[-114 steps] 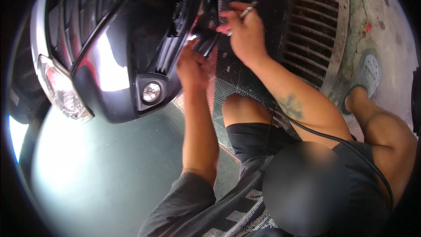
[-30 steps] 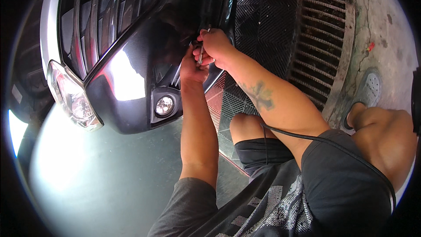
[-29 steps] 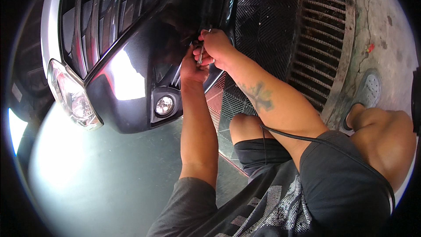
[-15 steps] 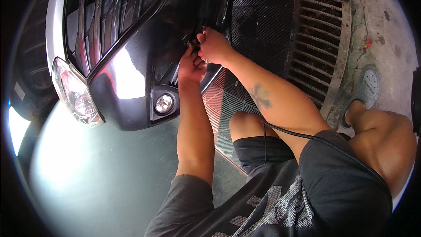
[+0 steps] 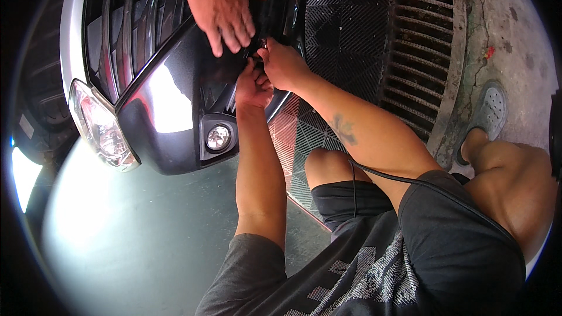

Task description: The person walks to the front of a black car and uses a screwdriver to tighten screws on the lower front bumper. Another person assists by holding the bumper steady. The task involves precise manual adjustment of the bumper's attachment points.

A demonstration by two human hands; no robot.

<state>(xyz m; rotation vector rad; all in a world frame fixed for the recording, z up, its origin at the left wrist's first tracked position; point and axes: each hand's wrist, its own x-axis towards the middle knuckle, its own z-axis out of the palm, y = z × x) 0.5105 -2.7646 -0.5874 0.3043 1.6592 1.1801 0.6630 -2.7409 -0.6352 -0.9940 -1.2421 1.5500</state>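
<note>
Both of the person's hands are up against the black front bumper [image 5: 175, 105] of a car, at the dark gap where the bumper meets the lower grille. The left hand [image 5: 253, 86] is curled, fingers bent in against the bumper's edge just above the round fog lamp [image 5: 218, 138]; whether it grips anything there cannot be told, since the fingertips are lost in shadow. The right hand [image 5: 284, 64] sits just beside it, touching or nearly touching it, with fingers pinched together at a small dark part [image 5: 261, 43] in the gap; that part is too small and dim to name. A second person's hand [image 5: 221, 1] comes in from above, spread open and flat with its fingers pressed on the bumper right over the same gap, holding nothing. To the left of the hands lies the headlamp [image 5: 100, 129] and the slatted upper grille [image 5: 126, 29]. To the right of the hands the floor is black ribbed tile [image 5: 345, 29], then a metal drain grate [image 5: 418, 52].
</note>
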